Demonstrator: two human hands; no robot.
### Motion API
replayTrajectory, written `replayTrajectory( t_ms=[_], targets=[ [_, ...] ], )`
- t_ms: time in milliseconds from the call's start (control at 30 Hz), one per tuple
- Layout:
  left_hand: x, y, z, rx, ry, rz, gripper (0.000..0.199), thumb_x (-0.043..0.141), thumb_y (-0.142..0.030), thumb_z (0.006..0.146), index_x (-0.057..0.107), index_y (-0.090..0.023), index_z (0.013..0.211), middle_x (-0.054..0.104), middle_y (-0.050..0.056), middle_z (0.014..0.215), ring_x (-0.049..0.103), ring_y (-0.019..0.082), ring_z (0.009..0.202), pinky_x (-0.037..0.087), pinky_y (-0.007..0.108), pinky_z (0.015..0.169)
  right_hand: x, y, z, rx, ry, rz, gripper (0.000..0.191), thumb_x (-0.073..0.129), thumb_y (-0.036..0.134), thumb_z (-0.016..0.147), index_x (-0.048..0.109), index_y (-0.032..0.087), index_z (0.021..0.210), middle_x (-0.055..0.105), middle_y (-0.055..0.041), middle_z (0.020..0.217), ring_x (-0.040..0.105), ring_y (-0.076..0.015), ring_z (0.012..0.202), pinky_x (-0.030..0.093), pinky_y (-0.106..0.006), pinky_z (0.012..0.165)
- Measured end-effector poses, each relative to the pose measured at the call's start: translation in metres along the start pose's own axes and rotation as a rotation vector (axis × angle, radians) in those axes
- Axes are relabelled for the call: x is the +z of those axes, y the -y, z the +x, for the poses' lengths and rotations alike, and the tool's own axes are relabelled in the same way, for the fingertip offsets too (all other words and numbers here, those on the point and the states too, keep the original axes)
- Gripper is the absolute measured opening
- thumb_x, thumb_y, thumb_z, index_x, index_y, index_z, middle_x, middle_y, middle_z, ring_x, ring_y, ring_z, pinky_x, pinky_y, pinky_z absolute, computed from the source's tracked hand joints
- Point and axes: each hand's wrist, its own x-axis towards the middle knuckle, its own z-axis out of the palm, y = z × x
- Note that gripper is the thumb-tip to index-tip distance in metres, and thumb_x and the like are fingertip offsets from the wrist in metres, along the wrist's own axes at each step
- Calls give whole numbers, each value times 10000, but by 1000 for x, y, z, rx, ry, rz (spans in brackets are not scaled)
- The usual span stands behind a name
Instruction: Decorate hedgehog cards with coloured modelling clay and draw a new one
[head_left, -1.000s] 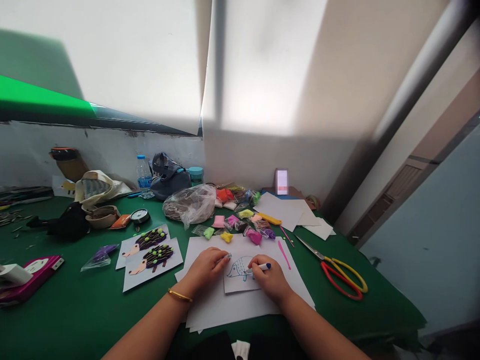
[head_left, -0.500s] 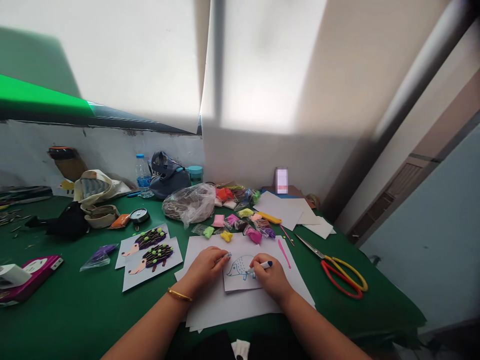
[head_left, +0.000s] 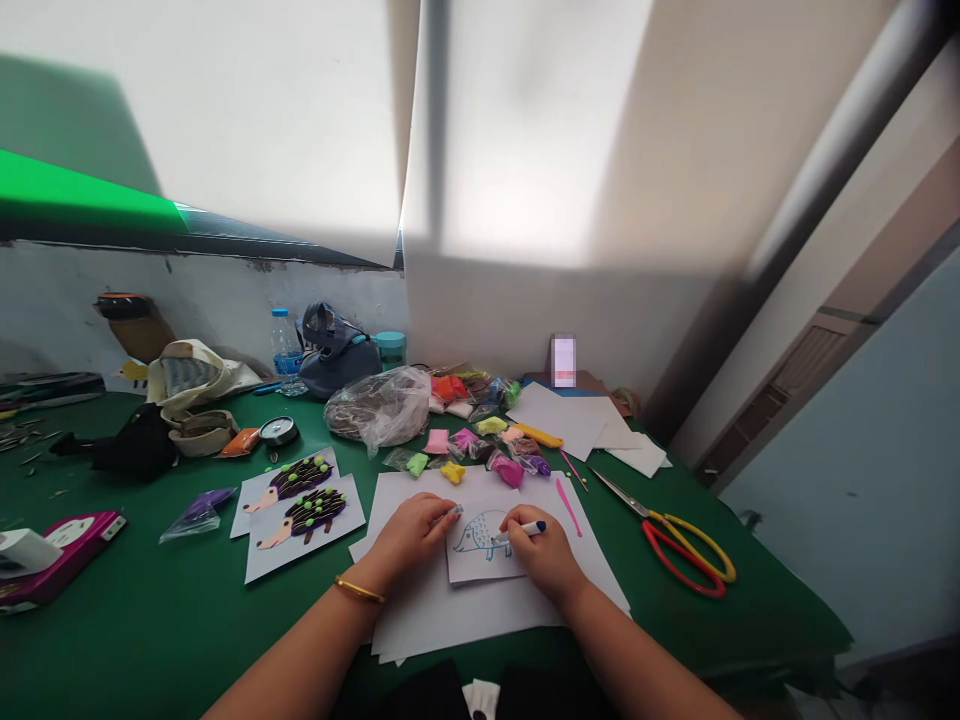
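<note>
A small white card (head_left: 469, 571) bears a blue line drawing of a hedgehog. It lies on larger white sheets (head_left: 420, 625). My right hand (head_left: 546, 552) grips a white marker with a dark blue end (head_left: 533, 528), its tip at the drawing's underside near the legs. At the card's upper left edge, my left hand (head_left: 417, 535) is closed round a small greyish piece, perhaps a pen cap, that pokes out at the fingertips. Two finished hedgehog cards (head_left: 262, 560) with dark spiny backs and green dots lie to the left.
Bagged coloured clay (head_left: 507, 471) lies behind the sheets. Large scissors (head_left: 686, 550) with red and yellow handles rest at the right, near a yellow cutter (head_left: 538, 436). A magenta box (head_left: 71, 560) sits at far left, a water bottle (head_left: 283, 352) at the back.
The blue lines at the hedgehog's legs look slightly fuller, and the marker tip has shifted a little. Both hands stay in nearly the same place.
</note>
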Motion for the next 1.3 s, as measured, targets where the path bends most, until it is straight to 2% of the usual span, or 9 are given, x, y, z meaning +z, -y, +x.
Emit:
replayTrajectory(
  t_ms=[233, 433, 800, 1000, 1300],
  targets=[
    [1, 0, -1, -3, -15, 0, 369, 387, -433, 978, 676, -212, 917, 689, 68, 918, 594, 222, 900, 436, 313, 801, 0, 1, 1, 39, 5, -7, 232, 442, 236, 801, 631, 206, 669, 658, -13, 705, 604, -190, 727, 409, -272, 656],
    [2, 3, 0, 8, -13, 1, 369, 382, -435, 982, 674, -213, 947, 689, 71, 946, 592, 224, 926, 438, 319, 821, -1, 1, 0, 11, -36, 28, 231, 435, 259, 831, 631, 208, 720, 661, -16, 749, 606, -192, 754, 419, -272, 672],
    [1, 0, -1, 3, -22, -17, 358, 389, -421, 977, 676, -215, 914, 687, 66, 909, 588, 218, 888, 439, 324, 802, -1, 1, 1, 28, -19, -11, 227, 443, 254, 818, 636, 212, 705, 672, -16, 743, 614, -198, 753, 423, -278, 672],
    [2, 1, -1, -4, -15, -16, 353, 398, -424, 975, 677, -211, 937, 689, 71, 932, 587, 225, 912, 442, 329, 811, -1, 1, 2, -24, -18, -3, 251, 430, 285, 858, 655, 206, 780, 684, -28, 813, 620, -203, 814, 434, -283, 725],
    [1, 1, -1, 0, -8, -14, 369, 382, -434, 980, 677, -215, 947, 685, 73, 929, 588, 226, 916, 443, 325, 814, 1, -3, 2, -18, -21, -13, 241, 443, 273, 845, 651, 207, 742, 683, -26, 790, 620, -200, 788, 435, -282, 696]
  ],
)
